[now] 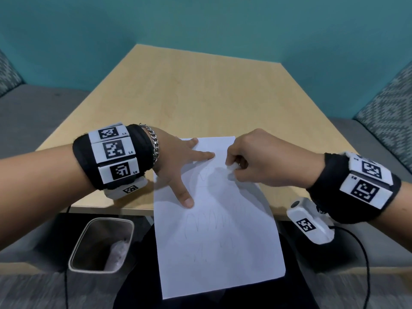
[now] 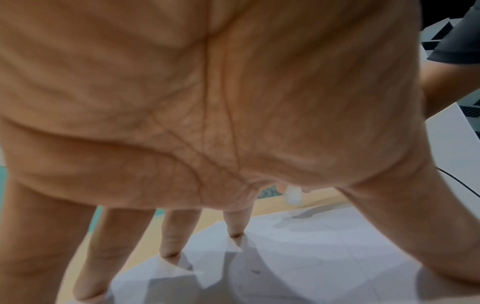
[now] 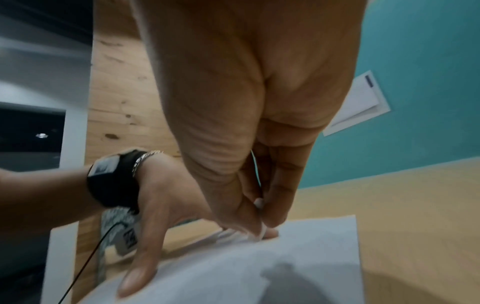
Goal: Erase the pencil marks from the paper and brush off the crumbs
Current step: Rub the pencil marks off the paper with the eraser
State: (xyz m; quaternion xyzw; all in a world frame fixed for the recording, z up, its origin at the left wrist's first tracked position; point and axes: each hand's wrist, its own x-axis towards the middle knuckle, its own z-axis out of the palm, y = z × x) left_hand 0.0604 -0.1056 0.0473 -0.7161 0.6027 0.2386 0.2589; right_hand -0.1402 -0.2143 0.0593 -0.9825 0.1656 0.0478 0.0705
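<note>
A white sheet of paper (image 1: 214, 237) with faint pencil marks (image 1: 200, 221) lies over the near edge of the wooden table (image 1: 200, 90), its lower half hanging past the edge. My left hand (image 1: 178, 166) is spread flat on the sheet's upper left, fingertips (image 2: 235, 233) and thumb pressing it down. My right hand (image 1: 249, 161) pinches a small white eraser (image 1: 233, 168) between thumb and fingers, its tip on the paper near the top. The eraser (image 3: 259, 228) shows white at the fingertips in the right wrist view, and the eraser (image 2: 293, 194) appears small in the left wrist view.
A grey waste bin (image 1: 102, 244) stands on the floor below the table's near left edge. Grey bench seats (image 1: 38, 105) with patterned cushions (image 1: 388, 103) flank the table. A teal wall (image 1: 200, 23) rises behind it. Black cables hang from both wrist units.
</note>
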